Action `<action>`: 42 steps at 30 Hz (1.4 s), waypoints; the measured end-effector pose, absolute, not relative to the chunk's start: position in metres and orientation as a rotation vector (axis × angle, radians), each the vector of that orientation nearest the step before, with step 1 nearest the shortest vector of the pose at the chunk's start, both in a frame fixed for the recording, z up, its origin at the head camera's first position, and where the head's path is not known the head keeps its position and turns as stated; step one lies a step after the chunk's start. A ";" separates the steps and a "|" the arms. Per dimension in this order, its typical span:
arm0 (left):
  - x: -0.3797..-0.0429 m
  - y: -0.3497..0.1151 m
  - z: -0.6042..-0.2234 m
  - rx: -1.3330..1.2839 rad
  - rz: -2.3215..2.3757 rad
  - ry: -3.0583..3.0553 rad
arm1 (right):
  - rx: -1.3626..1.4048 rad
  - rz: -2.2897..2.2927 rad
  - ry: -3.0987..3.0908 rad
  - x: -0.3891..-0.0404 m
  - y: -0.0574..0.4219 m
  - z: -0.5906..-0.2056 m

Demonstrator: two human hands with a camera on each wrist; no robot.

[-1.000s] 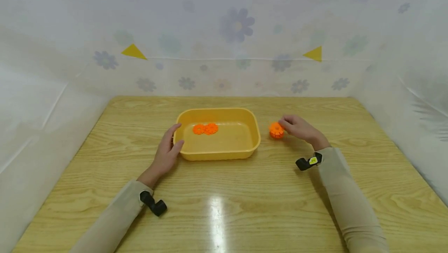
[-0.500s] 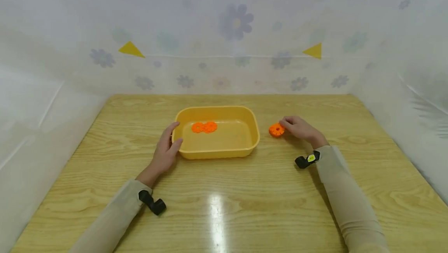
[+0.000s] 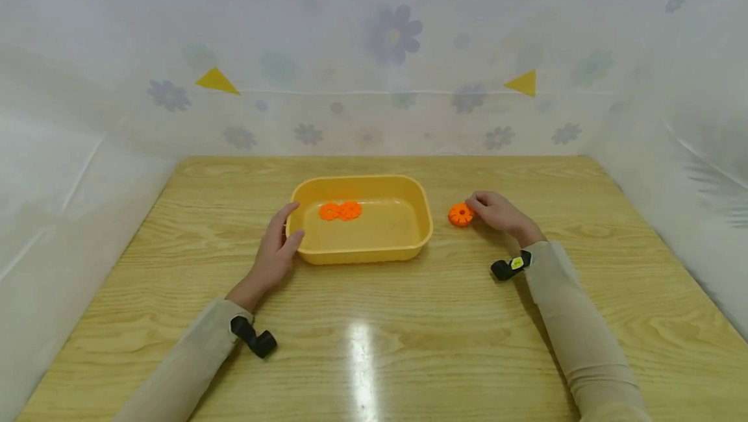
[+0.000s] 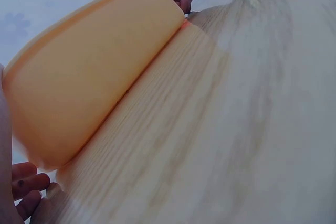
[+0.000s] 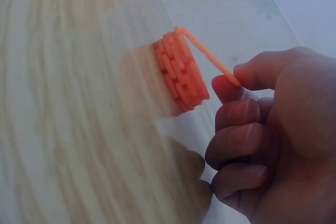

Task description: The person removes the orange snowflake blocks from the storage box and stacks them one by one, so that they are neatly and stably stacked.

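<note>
My right hand (image 3: 495, 210) pinches an orange notched disc (image 5: 209, 56) between thumb and index finger, its other fingers curled in. The disc slants, its far edge close at the top of a short stack of similar orange discs (image 5: 181, 74) standing on the table. From the head view the disc covers most of that stack. My left hand (image 3: 274, 247) grips the left end of a yellow plastic basin (image 3: 362, 256), thumb over the near side of the rim; fingers (image 4: 31, 183) curl at its lower end in the left wrist view.
Two overlapping orange discs (image 3: 341, 211) lie inside the basin, toward its back left. The wood-grain table (image 3: 444, 331) ends at a flower-patterned white curtain (image 3: 374, 117). Black wrist cameras (image 3: 254, 337) sit on both sleeves.
The pinched disc over the stack has tipped so that its face and centre hole show more in the head view. Both hands and the basin stay nearly in place; the view shifts slightly.
</note>
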State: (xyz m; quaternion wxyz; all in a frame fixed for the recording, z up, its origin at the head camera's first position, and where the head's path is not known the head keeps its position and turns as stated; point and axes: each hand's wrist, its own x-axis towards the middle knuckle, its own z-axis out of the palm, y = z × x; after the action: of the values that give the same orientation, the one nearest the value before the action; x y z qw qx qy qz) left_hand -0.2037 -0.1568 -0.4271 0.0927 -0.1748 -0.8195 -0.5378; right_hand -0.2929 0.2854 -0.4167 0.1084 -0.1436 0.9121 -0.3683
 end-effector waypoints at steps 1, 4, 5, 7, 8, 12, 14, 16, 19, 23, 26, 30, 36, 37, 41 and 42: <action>-0.204 -0.157 -0.427 -0.521 -1.595 -2.431 | -0.423 -1.088 2.682 -0.293 0.286 -0.417; -0.204 -0.157 -0.427 -0.529 -1.593 -2.422 | -0.426 -1.090 2.695 -0.293 0.286 -0.417; -0.204 -0.157 -0.428 -0.531 -1.588 -2.422 | -0.425 -1.091 2.698 -0.293 0.287 -0.417; -0.204 -0.157 -0.428 -0.538 -1.582 -2.418 | -0.431 -1.094 2.699 -0.293 0.287 -0.418; -0.204 -0.157 -0.428 -0.541 -1.580 -2.416 | -0.428 -1.096 2.699 -0.294 0.287 -0.419; -0.204 -0.156 -0.428 -0.541 -1.585 -2.411 | -0.419 -1.139 2.673 -0.293 0.287 -0.420; -0.203 -0.156 -0.427 -0.539 -1.588 -2.408 | -0.423 -1.167 2.659 -0.293 0.288 -0.420; -0.203 -0.156 -0.427 -0.537 -1.592 -2.406 | -0.450 -1.188 2.657 -0.293 0.289 -0.421; -0.203 -0.156 -0.426 -0.540 -1.593 -2.402 | -0.457 -1.170 2.667 -0.293 0.289 -0.422; -0.203 -0.156 -0.426 -0.547 -1.591 -2.396 | -0.408 -1.099 2.663 -0.295 0.287 -0.423; -0.202 -0.156 -0.426 -0.548 -1.588 -2.391 | -0.398 -1.074 2.652 -0.297 0.287 -0.423; -0.203 -0.156 -0.427 -0.547 -1.586 -2.389 | -0.408 -1.062 2.658 -0.296 0.285 -0.422; -0.203 -0.156 -0.426 -0.545 -1.578 -2.402 | -0.399 -1.039 2.673 -0.297 0.287 -0.423; -0.203 -0.156 -0.426 -0.544 -1.577 -2.405 | -0.397 -1.038 2.673 -0.297 0.287 -0.423; -0.203 -0.156 -0.425 -0.534 -1.570 -2.419 | -0.378 -1.039 2.674 -0.296 0.286 -0.423; -0.203 -0.156 -0.425 -0.534 -1.572 -2.418 | -0.374 -1.038 2.674 -0.295 0.286 -0.423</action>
State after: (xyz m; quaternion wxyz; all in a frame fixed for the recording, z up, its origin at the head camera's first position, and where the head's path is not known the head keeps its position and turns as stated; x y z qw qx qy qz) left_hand -0.2027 -0.1558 -0.4255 0.1039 -0.1811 -0.8199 -0.5330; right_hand -0.2953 0.2858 -0.4227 0.1239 -0.1282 0.9173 -0.3561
